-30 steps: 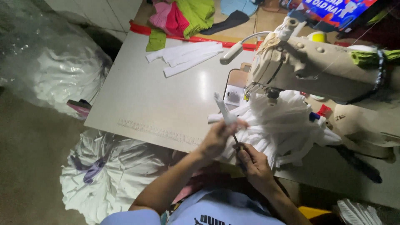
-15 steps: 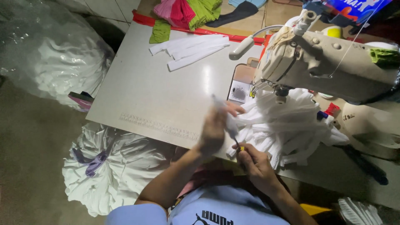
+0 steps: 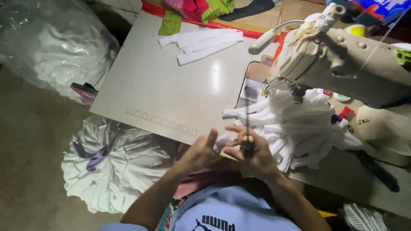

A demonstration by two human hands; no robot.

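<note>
Near front edge of pale sewing table (image 3: 171, 85): left hand (image 3: 199, 152) pinches small white fabric strip (image 3: 222, 140); right hand (image 3: 250, 156) grips dark thread snips (image 3: 248, 143). Trimming step likely; next needs blades aligned on loose thread.

Single head-worn view looks steeply down from close above the person's lap, facing the table (image 3: 171, 90) edge and sewing machine (image 3: 342, 64) at right.
</note>
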